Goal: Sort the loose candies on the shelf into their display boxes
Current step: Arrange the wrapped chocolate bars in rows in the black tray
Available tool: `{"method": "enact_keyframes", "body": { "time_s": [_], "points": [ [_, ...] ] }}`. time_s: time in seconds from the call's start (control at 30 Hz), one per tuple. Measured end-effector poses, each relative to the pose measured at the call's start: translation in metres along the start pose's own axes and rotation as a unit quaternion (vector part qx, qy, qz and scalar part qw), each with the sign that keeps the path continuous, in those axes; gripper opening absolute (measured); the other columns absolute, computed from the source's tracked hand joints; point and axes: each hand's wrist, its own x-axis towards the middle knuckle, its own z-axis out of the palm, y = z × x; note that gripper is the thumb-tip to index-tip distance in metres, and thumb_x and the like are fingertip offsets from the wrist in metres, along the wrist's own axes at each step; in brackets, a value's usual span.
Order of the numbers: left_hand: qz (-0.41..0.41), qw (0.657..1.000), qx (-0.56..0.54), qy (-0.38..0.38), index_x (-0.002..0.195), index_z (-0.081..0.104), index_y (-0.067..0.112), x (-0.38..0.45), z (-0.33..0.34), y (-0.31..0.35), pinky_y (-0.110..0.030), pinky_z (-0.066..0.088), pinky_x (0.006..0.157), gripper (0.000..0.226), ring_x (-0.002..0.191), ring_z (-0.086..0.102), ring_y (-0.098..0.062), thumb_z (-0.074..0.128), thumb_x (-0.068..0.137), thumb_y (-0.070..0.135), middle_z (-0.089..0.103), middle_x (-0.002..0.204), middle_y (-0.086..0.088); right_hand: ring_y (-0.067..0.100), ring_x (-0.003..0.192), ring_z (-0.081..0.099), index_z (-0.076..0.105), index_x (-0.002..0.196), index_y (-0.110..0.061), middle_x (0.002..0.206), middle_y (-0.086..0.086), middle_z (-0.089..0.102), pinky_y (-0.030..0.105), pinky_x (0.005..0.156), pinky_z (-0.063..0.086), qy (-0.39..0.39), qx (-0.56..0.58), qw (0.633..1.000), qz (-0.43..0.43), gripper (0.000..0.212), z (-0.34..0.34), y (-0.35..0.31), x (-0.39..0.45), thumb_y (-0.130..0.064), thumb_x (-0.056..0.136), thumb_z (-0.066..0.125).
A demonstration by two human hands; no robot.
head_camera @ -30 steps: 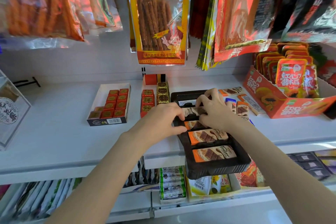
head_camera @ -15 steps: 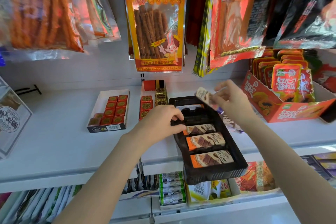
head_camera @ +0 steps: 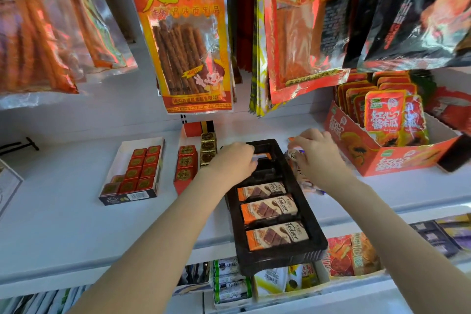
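The left hand's [head_camera: 235, 160] fingers are curled down over the far half of the black tray [head_camera: 314, 234], pinching the end of an orange-and-white candy bar [head_camera: 263, 156] that lies in one of its upper slots. The right hand's [head_camera: 317, 154] fingers are bent over the loose candies [head_camera: 304, 181] heaped on the shelf [head_camera: 63, 214] just beside the tray's right wall; they touch the pile, but whether they have closed on a piece I cannot tell — the knuckles hide the fingertips.

In the tray's near half three wrapped chocolate bars [head_camera: 269, 208] lie crosswise, one per slot, and the slots between them and the left hand show bare black plastic. The tray overhangs the shelf's front edge.

Left of the tray stands a red box of square candies [head_camera: 186, 167] with gold ones behind, and farther left a white box of red squares [head_camera: 139, 169]. To the right — a large orange display box of sachets [head_camera: 382, 158]. Hanging snack packs [head_camera: 182, 33] fill the top.
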Motion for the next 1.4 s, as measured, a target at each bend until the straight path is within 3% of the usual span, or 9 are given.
{"method": "enact_keyframes", "body": {
  "time_s": [0.13, 0.23, 0.3, 0.47, 0.7, 0.8, 0.93, 1.13, 1.4],
  "points": [
    [-0.002, 0.999, 0.02, -0.024, 0.11, 0.056, 0.002, 0.001, 0.002, 0.004, -0.034, 0.041, 0.077, 0.028, 0.102, 0.051, -0.03, 0.049, 0.091, 0.022, 0.048, 0.111, -0.014, 0.03, 0.113, 0.043, 0.057, 0.12, -0.008, 0.122, 0.01, 0.048, 0.041, 0.094, 0.039, -0.061, 0.044, 0.995, -0.072, 0.032, 0.006, -0.017, 0.001, -0.009, 0.091, 0.044],
    [-0.013, 1.0, 0.008, -0.011, 0.105, 0.058, 0.002, 0.002, 0.004, 0.006, -0.032, 0.037, 0.071, 0.024, 0.098, 0.052, -0.031, 0.05, 0.091, 0.019, 0.045, 0.111, -0.014, 0.027, 0.108, 0.049, 0.056, 0.12, -0.005, 0.12, 0.01, 0.047, 0.037, 0.087, 0.044, -0.074, 0.068, 0.992, -0.071, 0.031, 0.008, -0.02, 0.0, -0.009, 0.091, 0.045],
    [-0.023, 1.0, -0.011, 0.007, 0.109, 0.06, 0.004, 0.003, 0.004, 0.004, -0.034, 0.041, 0.077, 0.027, 0.099, 0.053, -0.031, 0.055, 0.088, 0.021, 0.047, 0.11, -0.014, 0.024, 0.102, 0.05, 0.056, 0.12, -0.008, 0.12, 0.007, 0.045, 0.031, 0.08, 0.045, -0.075, 0.067, 0.992, -0.069, 0.031, 0.008, -0.021, 0.001, -0.012, 0.091, 0.046],
    [-0.039, 0.998, -0.047, 0.004, 0.102, 0.063, 0.004, 0.007, -0.002, 0.001, -0.036, 0.047, 0.079, 0.03, 0.096, 0.056, -0.029, 0.067, 0.081, 0.026, 0.054, 0.106, -0.012, 0.017, 0.085, 0.049, 0.055, 0.122, -0.01, 0.121, 0.005, 0.041, 0.023, 0.065, 0.035, -0.089, 0.074, 0.991, -0.062, 0.032, 0.01, -0.022, 0.003, -0.013, 0.092, 0.046],
    [0.011, 1.0, -0.023, 0.006, 0.114, 0.06, 0.014, -0.003, 0.008, -0.001, -0.03, 0.037, 0.069, 0.029, 0.096, 0.053, -0.029, 0.057, 0.087, 0.023, 0.038, 0.091, -0.005, 0.026, 0.09, 0.053, 0.038, 0.136, -0.011, 0.117, 0.011, 0.038, 0.033, 0.073, 0.045, -0.153, 0.054, 0.985, -0.054, 0.046, 0.007, -0.031, 0.005, -0.016, 0.091, 0.044],
    [0.001, 0.999, -0.036, -0.015, 0.111, 0.063, 0.015, -0.001, 0.004, -0.002, -0.028, 0.035, 0.066, 0.03, 0.092, 0.055, -0.026, 0.061, 0.083, 0.023, 0.047, 0.088, -0.005, 0.025, 0.093, 0.053, 0.033, 0.141, -0.016, 0.113, 0.009, 0.039, 0.03, 0.073, 0.043, -0.173, 0.049, 0.983, -0.048, 0.052, 0.005, -0.031, 0.006, -0.018, 0.09, 0.044],
    [-0.023, 0.997, -0.058, -0.054, 0.12, 0.059, 0.018, 0.004, -0.003, 0.0, -0.03, 0.04, 0.071, 0.042, 0.094, 0.056, -0.025, 0.067, 0.079, 0.026, 0.062, 0.102, -0.009, 0.021, 0.086, 0.05, 0.037, 0.139, -0.018, 0.104, 0.003, 0.034, 0.029, 0.071, 0.041, -0.195, 0.04, 0.979, -0.046, 0.05, 0.004, -0.03, 0.005, -0.019, 0.09, 0.044],
    [-0.072, 0.991, -0.08, -0.075, 0.123, 0.056, 0.021, 0.012, -0.008, 0.0, -0.028, 0.042, 0.074, 0.052, 0.101, 0.058, -0.023, 0.071, 0.075, 0.035, 0.061, 0.115, -0.003, 0.027, 0.077, 0.045, 0.04, 0.131, -0.014, 0.12, 0.014, 0.033, 0.035, 0.069, 0.038, -0.218, -0.076, 0.973, -0.033, 0.038, 0.005, -0.044, 0.005, -0.024, 0.095, 0.035],
    [-0.09, 0.981, -0.158, -0.063, 0.118, 0.058, 0.013, 0.003, -0.005, 0.005, -0.032, 0.046, 0.08, 0.042, 0.099, 0.059, -0.025, 0.069, 0.077, 0.02, 0.063, 0.111, -0.009, 0.029, 0.09, 0.053, 0.042, 0.13, -0.018, 0.12, 0.012, 0.032, 0.035, 0.075, 0.044, -0.223, -0.052, 0.973, -0.014, 0.038, 0.005, -0.043, 0.006, -0.027, 0.094, 0.035]
  ]
}}
